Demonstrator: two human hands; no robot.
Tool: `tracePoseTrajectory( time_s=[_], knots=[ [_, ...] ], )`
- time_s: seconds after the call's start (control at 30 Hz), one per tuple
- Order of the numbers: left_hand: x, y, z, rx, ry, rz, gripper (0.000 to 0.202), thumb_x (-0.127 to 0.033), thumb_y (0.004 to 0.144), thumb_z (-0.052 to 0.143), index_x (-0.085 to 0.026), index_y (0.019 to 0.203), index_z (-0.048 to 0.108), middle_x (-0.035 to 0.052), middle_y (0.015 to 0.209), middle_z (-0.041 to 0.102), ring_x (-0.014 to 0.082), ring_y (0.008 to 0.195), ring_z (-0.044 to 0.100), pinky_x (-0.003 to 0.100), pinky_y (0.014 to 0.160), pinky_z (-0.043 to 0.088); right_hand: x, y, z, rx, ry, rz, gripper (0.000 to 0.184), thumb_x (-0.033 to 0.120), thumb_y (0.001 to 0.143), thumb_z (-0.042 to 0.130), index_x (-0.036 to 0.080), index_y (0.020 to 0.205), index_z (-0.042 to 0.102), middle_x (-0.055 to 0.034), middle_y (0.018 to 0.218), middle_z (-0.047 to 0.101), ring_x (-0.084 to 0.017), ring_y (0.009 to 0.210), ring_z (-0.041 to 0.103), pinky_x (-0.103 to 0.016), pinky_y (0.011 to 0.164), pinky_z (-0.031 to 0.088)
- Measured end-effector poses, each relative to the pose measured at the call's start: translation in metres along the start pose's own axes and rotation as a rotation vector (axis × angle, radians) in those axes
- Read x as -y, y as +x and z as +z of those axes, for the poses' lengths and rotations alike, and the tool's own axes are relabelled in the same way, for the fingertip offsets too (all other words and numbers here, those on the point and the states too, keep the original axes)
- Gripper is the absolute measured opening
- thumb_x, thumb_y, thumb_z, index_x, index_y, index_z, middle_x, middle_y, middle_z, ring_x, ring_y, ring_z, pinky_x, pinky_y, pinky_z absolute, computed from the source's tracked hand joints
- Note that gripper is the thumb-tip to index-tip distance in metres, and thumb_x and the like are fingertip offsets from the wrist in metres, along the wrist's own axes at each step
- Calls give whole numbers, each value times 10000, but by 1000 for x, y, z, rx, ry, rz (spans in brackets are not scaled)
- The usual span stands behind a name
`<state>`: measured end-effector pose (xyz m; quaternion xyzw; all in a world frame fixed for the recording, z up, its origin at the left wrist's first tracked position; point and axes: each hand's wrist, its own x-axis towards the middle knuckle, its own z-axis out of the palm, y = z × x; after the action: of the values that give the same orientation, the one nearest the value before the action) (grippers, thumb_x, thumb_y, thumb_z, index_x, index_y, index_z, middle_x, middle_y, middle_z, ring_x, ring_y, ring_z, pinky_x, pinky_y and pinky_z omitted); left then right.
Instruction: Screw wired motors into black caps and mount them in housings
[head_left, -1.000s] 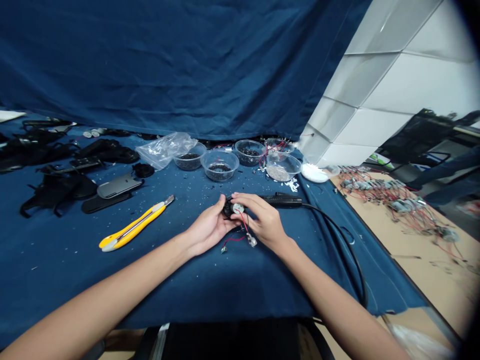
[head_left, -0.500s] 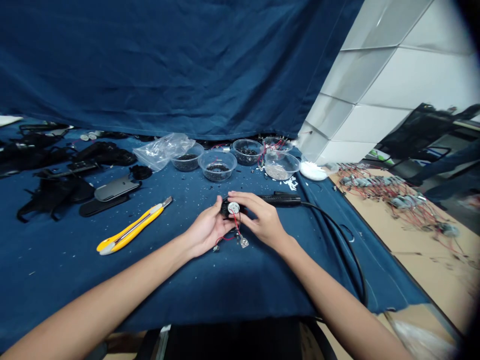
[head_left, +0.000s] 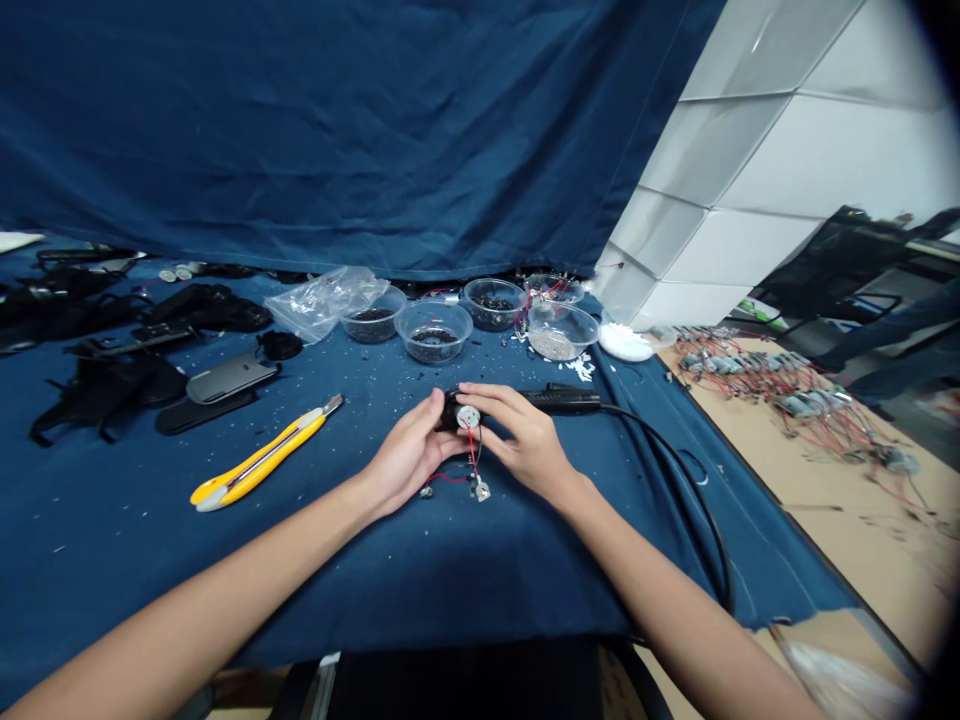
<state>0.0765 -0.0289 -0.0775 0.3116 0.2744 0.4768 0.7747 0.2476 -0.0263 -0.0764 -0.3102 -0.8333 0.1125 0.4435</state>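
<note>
Both of my hands meet over the middle of the blue cloth. My left hand (head_left: 411,448) is closed around a small black plastic part (head_left: 450,411), mostly hidden by the fingers. My right hand (head_left: 531,437) grips a small round motor (head_left: 469,416) between thumb and fingers, right against that black part. Red and black wires hang from the motor toward me, ending in a metal contact tab (head_left: 482,491) and a smaller metal piece (head_left: 427,491). Behind my right hand lies a black corded tool (head_left: 570,400); its tip is hidden.
A yellow utility knife (head_left: 262,462) lies to the left, blade out. Black plastic parts (head_left: 112,385) are heaped beyond it. Clear bowls (head_left: 433,333) of small parts line the back beside a plastic bag (head_left: 322,300). Wired motors (head_left: 810,400) cover the board at right. A black cable (head_left: 701,480) curves nearby.
The dangling contact tabs have swung slightly left and down. Both hands keep nearly the same grip on the motor and black part.
</note>
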Motion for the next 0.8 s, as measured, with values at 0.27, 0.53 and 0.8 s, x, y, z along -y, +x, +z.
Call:
tracePoseTrajectory(
  time_s=[0.27,0.53,0.8],
  knots=[
    [3,-3,-2,-45,290,147,568,-224,711,786,-167,1211,524,89,1161,613,178,1001,614,265,843,495,5,3,-7,23,29,73,353,200,914,518,255,1258,582,-72,1299,569,-196,1233,511,-436,1070,427],
    [-17,8,-20,86,632,180,598,-241,713,774,-171,1240,503,104,1169,622,159,920,609,245,783,454,-7,4,-13,75,574,459,604,321,806,687,269,1364,462,-88,1372,497,-203,1238,510,-364,978,509],
    [-14,8,-20,132,747,187,487,-293,770,722,-146,1194,534,81,1045,645,140,823,571,245,723,433,-10,5,-8,80,564,680,556,371,690,774,194,1181,583,-85,1167,612,-168,1025,615,-373,966,494]
  ],
)
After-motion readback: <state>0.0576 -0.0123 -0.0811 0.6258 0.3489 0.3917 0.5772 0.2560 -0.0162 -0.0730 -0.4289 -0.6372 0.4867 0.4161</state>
